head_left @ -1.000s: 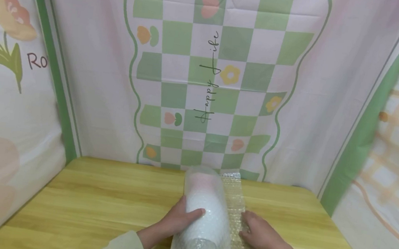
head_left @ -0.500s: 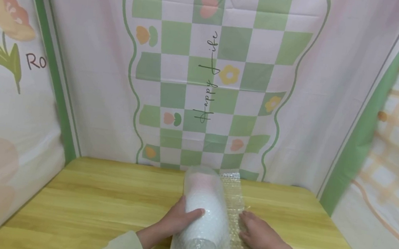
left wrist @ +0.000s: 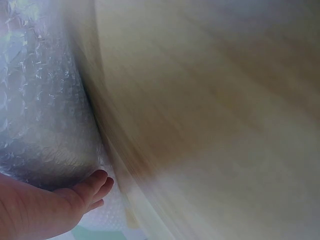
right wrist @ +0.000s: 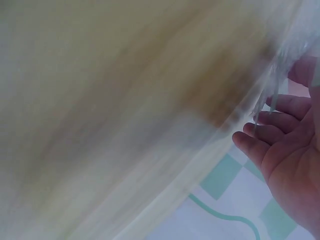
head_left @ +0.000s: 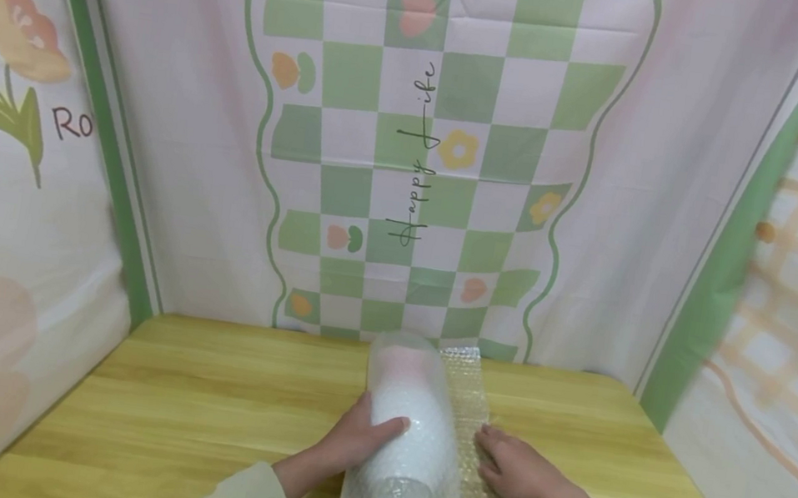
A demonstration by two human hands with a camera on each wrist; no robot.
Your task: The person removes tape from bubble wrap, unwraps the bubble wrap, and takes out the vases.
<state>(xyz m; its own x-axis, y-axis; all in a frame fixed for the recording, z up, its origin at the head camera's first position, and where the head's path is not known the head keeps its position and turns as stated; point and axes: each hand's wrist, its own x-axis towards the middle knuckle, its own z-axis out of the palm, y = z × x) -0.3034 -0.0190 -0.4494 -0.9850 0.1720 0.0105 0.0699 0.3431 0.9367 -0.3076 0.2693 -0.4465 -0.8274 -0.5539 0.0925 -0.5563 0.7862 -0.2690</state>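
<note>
A white cylinder with a pinkish far end [head_left: 405, 365] lies inside clear bubble wrap [head_left: 412, 495], its length running away from me. My left hand [head_left: 357, 437] grips its left side, thumb laid over the top. In the left wrist view, the fingers [left wrist: 92, 185] of that hand lie along the side of the wrapped roll [left wrist: 40, 100]. A loose flap of bubble wrap [head_left: 466, 384] spreads flat to the right of the cylinder. My right hand [head_left: 521, 469] pinches this flap's right edge; the right wrist view shows film [right wrist: 272, 85] between thumb and fingers.
All of this rests on a wood-grain table [head_left: 220, 402]. Behind its far edge hangs a green-and-white checked cloth [head_left: 405, 199]. Printed cloth walls stand at the left [head_left: 15, 232] and right [head_left: 796, 335].
My right hand has shifted slightly left, toward the cylinder, along with the edge of the flap. My left hand and the wrapped cylinder have stayed in place.
</note>
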